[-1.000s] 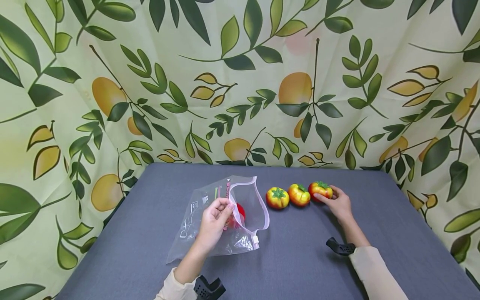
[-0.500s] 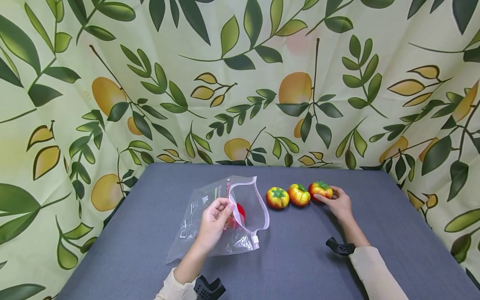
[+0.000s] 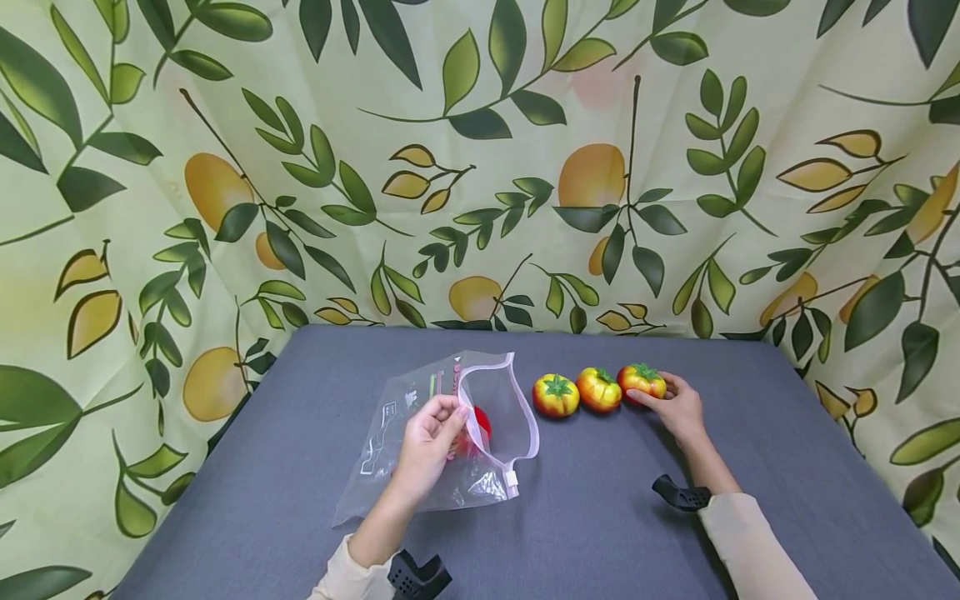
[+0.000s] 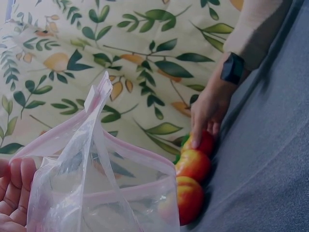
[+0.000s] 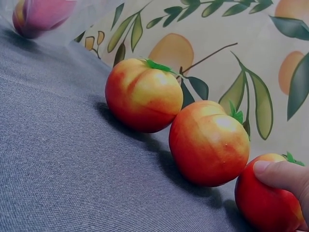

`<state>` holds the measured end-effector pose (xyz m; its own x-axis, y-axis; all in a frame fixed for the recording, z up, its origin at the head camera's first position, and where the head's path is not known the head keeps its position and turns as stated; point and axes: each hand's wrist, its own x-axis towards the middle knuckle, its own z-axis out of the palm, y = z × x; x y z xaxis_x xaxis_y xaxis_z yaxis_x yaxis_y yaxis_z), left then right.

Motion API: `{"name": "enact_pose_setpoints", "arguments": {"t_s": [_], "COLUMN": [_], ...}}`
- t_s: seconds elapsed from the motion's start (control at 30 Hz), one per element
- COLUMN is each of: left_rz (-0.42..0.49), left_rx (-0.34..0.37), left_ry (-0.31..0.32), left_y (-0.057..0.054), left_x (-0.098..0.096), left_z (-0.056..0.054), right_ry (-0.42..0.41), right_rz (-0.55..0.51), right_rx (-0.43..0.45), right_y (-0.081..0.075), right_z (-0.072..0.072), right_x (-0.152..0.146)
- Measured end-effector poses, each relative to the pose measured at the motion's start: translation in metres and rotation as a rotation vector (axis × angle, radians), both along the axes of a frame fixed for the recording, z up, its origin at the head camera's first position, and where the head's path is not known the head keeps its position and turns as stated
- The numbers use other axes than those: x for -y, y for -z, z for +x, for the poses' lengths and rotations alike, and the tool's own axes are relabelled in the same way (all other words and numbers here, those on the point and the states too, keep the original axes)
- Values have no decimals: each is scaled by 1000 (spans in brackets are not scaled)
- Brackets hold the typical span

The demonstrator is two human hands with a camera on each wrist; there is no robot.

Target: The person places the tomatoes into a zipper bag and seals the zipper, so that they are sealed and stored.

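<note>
My left hand (image 3: 429, 442) pinches the rim of a clear zip bag (image 3: 405, 417) between thumb and fingers. The bag's pink-edged mouth stands open toward the right, with a white slider at its near corner. Inside it a red round thing (image 3: 482, 423) shows partly, behind the hand and film. My right hand (image 3: 681, 408) grips the rightmost red-and-yellow tomato (image 3: 639, 382), thumb on its near side. That tomato sits at the end of a row with a middle tomato (image 3: 598, 390) and a left tomato (image 3: 556, 396), all with green leafy tops.
The grey cloth-covered table (image 3: 600, 525) carries the bag at centre left and the tomatoes to its right. A leaf-and-fruit patterned curtain (image 3: 480, 167) rises behind the table and along both sides. Black bands (image 3: 681, 493) sit on the wrists.
</note>
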<state>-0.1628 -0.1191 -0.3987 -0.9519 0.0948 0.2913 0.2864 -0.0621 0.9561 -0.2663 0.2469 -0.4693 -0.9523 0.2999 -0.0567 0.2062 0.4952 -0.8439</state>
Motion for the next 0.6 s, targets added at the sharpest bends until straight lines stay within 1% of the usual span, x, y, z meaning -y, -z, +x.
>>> {"name": "enact_pose_setpoints", "arguments": {"t_s": [0.17,0.4,0.6], "left_rz": [9,11,5], "left_rx": [10,2,0], "left_ry": [-3,-1,-2], "left_y": [2,2,1], "left_x": [-1,-1,-1], "left_z": [-1,0,0], "right_ry": [7,11,16], "right_rz": [-1,-16,-22], "right_rx": [10,24,17], "right_y": [-1,0,2], "right_z": [1,2,2], "right_x": [-1,-2,-5]}}
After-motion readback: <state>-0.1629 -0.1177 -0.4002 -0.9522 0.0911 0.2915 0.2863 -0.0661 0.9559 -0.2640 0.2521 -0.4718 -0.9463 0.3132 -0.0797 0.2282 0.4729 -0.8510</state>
